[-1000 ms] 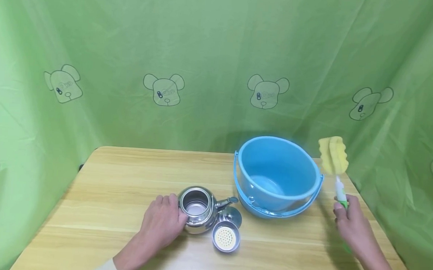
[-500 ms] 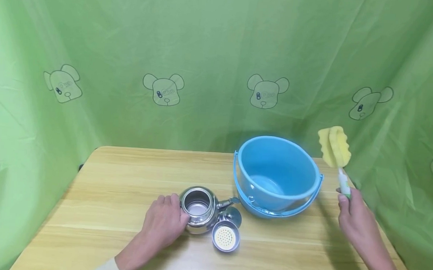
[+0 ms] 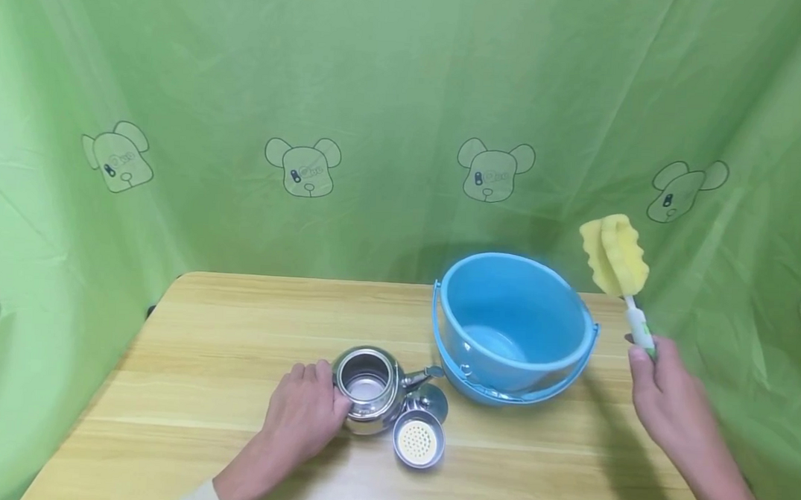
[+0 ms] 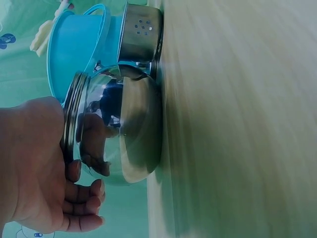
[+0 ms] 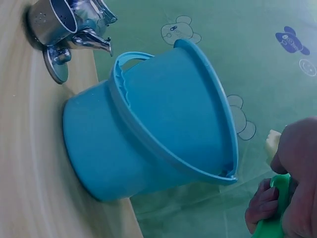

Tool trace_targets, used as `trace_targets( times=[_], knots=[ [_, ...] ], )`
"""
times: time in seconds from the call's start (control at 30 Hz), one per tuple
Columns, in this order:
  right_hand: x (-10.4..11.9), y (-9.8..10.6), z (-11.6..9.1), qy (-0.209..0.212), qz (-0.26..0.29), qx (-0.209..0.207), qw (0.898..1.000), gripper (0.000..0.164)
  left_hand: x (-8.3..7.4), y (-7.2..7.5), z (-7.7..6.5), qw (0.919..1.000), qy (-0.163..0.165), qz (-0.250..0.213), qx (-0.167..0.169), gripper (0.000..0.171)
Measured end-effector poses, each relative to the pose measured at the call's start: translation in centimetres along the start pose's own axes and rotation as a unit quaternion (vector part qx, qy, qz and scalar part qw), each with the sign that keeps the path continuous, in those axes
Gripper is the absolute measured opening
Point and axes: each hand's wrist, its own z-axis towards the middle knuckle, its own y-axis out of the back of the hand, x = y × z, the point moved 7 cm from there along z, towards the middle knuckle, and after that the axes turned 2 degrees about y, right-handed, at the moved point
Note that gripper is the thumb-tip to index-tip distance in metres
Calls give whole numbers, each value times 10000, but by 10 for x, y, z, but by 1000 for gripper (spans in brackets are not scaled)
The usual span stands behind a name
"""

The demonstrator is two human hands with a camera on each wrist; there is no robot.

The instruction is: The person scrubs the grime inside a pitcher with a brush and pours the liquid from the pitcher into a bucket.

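Observation:
My left hand (image 3: 308,406) grips a shiny steel teapot (image 3: 365,386) at its left side, fingers curled. The teapot stands upright and uncovered on the table, its spout toward the bucket. Beside the spout lie its round lid (image 3: 432,402) and a strainer cup (image 3: 418,439) with a perforated bottom. My right hand (image 3: 670,388) holds a sponge brush (image 3: 616,258) by its white and green handle, raised to the right of a blue bucket (image 3: 518,315). The brush's yellow sponge head points up. In the right wrist view, the fingers wrap the green handle end (image 5: 277,208).
The blue bucket stands at the table's back right, its carrying handle (image 3: 501,395) hanging down in front. Under everything is a wood-grain table (image 3: 236,325). A green curtain (image 3: 394,78) with bear-face prints hangs behind and at both sides.
My right hand has risen with the sponge brush, whose head now leans further left and sits higher. The left hand and teapot have stayed nearly in place.

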Motion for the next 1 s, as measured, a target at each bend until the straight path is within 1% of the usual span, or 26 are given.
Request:
trace_targets(
  times=[0.07, 0.23, 0.33, 0.67, 0.87, 1.0],
  knots=[
    [2, 2, 1, -11, 3, -7, 10000, 50, 0, 0, 0, 10000, 7, -15, -11, 21],
    [7, 7, 2, 73, 13, -228, 9997, 46, 0, 0, 0, 10000, 30, -41, 14, 20],
    [8, 9, 2, 104, 0, -293, 9995, 45, 0, 1, -1, 10000, 27, -21, 28, 19],
    [25, 12, 2, 257, -138, -382, 9988, 44, 2, 4, -3, 10000, -30, 65, -37, 19],
    [33, 9, 3, 323, -210, -322, 9987, 44, 2, 5, -4, 9999, -53, 105, -105, 20],
    [39, 7, 4, 427, -259, -359, 9981, 44, 3, 5, -4, 9999, -47, 92, -108, 20]
  ],
)
